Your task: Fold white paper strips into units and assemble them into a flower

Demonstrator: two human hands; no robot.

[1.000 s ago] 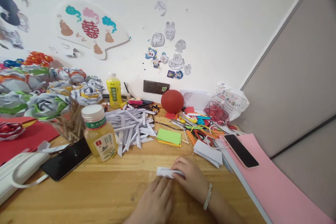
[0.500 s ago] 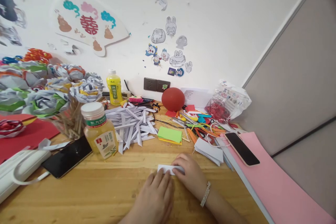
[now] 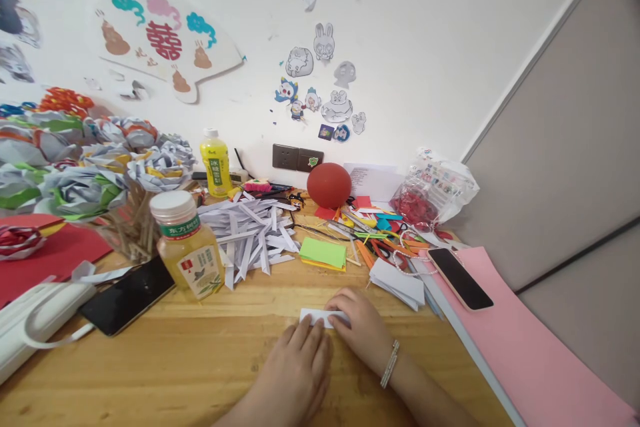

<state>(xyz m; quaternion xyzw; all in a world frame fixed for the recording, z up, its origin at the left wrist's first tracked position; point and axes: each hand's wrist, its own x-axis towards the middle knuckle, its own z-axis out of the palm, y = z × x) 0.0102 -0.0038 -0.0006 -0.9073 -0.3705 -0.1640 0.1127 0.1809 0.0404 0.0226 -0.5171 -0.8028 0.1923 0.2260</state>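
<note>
Pressing a white paper strip [image 3: 316, 317] flat on the table [image 3: 200, 360], your right hand [image 3: 361, 327] covers its right end, left hand [image 3: 297, 370] fingertips below it; neither pinches. Uneven pressure may skew the crease.

Both hands sit at six o'clock on the table [image 3: 200, 360], left hand [image 3: 295, 373] beside right hand [image 3: 363, 330], fingertips on the paper strip [image 3: 315, 317]. Bottle [image 3: 187, 253] at ten o'clock, phone [image 3: 127, 293] left of it. Strip pile [image 3: 250, 237] at eleven, ball [image 3: 329, 185] at twelve behind the notes [image 3: 323, 253]. Second phone [image 3: 453, 269] at two o'clock.
</note>
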